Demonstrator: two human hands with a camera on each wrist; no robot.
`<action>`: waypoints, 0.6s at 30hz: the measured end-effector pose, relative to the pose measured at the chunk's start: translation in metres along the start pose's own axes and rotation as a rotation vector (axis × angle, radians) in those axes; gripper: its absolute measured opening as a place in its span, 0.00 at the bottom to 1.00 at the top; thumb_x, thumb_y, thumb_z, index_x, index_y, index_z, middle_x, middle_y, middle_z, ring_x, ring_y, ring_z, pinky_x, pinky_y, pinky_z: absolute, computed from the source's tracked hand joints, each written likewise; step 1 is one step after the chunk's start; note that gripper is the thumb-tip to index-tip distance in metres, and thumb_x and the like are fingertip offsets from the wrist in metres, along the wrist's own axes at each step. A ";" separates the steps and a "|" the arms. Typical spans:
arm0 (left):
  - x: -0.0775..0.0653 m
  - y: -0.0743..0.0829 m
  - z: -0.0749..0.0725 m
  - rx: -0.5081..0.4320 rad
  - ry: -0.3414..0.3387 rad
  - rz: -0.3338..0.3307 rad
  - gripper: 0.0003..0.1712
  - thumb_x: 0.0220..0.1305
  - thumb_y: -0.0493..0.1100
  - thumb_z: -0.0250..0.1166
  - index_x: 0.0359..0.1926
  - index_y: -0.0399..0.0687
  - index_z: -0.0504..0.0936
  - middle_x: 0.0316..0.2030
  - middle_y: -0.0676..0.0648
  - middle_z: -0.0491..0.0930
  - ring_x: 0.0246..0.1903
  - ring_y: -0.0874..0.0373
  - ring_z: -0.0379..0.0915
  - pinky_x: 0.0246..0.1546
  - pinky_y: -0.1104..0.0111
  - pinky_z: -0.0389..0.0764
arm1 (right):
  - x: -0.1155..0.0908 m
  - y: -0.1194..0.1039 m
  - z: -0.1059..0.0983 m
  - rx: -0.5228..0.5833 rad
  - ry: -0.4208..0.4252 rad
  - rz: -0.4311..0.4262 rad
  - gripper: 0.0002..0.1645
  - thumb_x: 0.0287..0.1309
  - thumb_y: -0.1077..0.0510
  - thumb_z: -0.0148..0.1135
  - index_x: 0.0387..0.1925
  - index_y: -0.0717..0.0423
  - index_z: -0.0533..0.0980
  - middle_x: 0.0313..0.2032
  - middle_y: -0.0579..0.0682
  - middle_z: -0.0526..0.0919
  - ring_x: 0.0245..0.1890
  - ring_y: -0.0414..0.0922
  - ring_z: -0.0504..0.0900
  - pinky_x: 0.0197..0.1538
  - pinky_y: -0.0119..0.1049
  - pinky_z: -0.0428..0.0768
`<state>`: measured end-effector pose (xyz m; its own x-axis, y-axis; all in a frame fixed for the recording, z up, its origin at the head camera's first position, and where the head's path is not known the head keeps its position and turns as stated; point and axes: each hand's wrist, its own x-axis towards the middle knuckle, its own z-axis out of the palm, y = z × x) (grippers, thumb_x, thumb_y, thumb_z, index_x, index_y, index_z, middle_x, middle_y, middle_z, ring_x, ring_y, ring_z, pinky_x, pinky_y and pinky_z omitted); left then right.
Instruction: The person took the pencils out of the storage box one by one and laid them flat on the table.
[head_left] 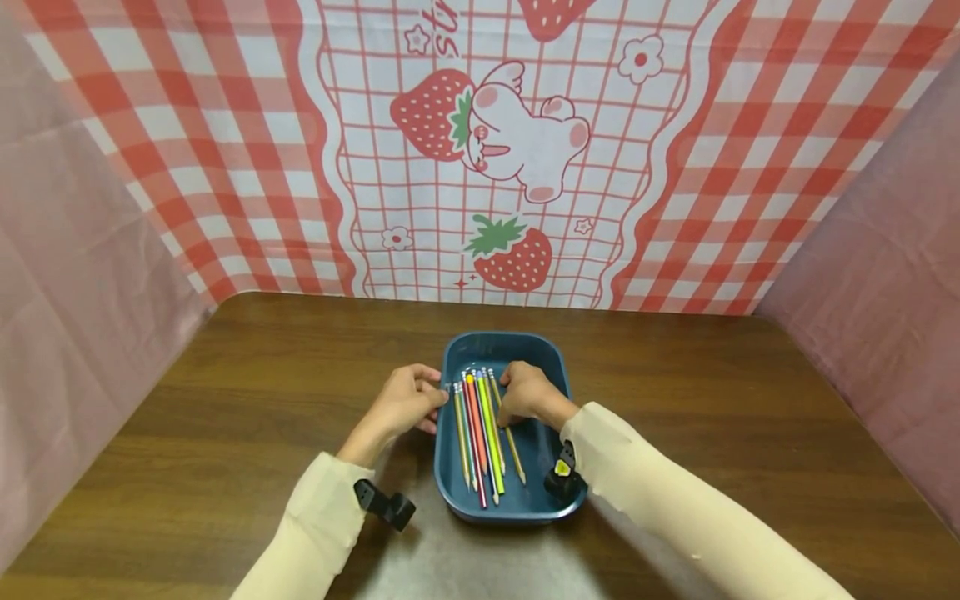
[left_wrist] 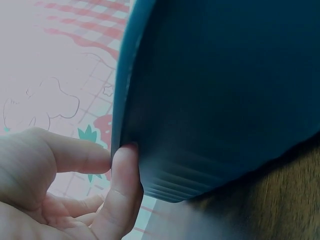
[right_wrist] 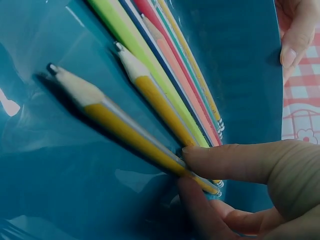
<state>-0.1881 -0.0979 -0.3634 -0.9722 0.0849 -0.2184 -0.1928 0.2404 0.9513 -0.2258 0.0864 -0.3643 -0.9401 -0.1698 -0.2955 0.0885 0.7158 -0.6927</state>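
Note:
A blue plastic tray [head_left: 538, 446] stands on the table, holding a row of pencils [head_left: 480, 442] in yellow, pink, lime green, red and blue. My left hand [head_left: 408, 402] pinches the tray's left rim; in the left wrist view the thumb and index finger [left_wrist: 126, 185] meet at the edge of the tray wall [left_wrist: 225, 100]. Inside the tray, my right hand [head_left: 528, 393] pinches the rightmost pencil, a yellow and silver striped one [right_wrist: 130, 137], near its eraser end. Its sharpened tip points toward the near side. Another yellow pencil [right_wrist: 157, 107] lies right beside the thumb.
Brown wooden tabletop [head_left: 300, 367] surrounds the tray. A red-and-white strawberry-print cloth [head_left: 487, 183] hangs behind the table, with pink cloth [head_left: 862, 275] at the sides. Black wrist cameras [head_left: 386, 504] are strapped over the cream sleeves [head_left: 675, 508].

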 end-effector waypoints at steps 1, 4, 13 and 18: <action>0.000 0.000 0.000 0.000 0.000 0.002 0.19 0.59 0.29 0.59 0.52 0.27 0.69 0.30 0.37 0.77 0.18 0.60 0.69 0.16 0.71 0.81 | 0.000 0.000 0.000 0.003 0.000 0.000 0.35 0.25 0.79 0.70 0.43 0.68 0.70 0.35 0.59 0.76 0.17 0.43 0.79 0.22 0.32 0.83; 0.000 0.000 0.000 -0.006 -0.004 0.009 0.19 0.59 0.29 0.58 0.52 0.26 0.69 0.28 0.40 0.76 0.18 0.60 0.69 0.15 0.72 0.80 | -0.001 0.000 0.000 0.024 -0.005 -0.003 0.31 0.27 0.79 0.70 0.40 0.69 0.71 0.34 0.59 0.76 0.16 0.43 0.79 0.22 0.33 0.83; -0.002 -0.001 0.000 -0.033 -0.002 0.030 0.20 0.58 0.28 0.58 0.52 0.25 0.69 0.24 0.46 0.73 0.17 0.61 0.68 0.13 0.73 0.78 | -0.003 0.002 0.000 0.041 0.013 -0.019 0.18 0.29 0.78 0.67 0.17 0.58 0.69 0.23 0.51 0.75 0.13 0.41 0.77 0.20 0.33 0.82; -0.002 -0.001 -0.001 -0.040 -0.005 0.034 0.20 0.59 0.28 0.58 0.52 0.25 0.68 0.24 0.46 0.73 0.18 0.61 0.67 0.12 0.74 0.78 | -0.003 0.003 0.000 0.080 0.028 -0.009 0.14 0.30 0.77 0.66 0.26 0.66 0.76 0.28 0.55 0.78 0.14 0.41 0.78 0.20 0.34 0.83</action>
<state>-0.1865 -0.0991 -0.3642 -0.9776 0.0974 -0.1865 -0.1646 0.1982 0.9663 -0.2231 0.0890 -0.3653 -0.9496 -0.1564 -0.2716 0.1051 0.6575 -0.7461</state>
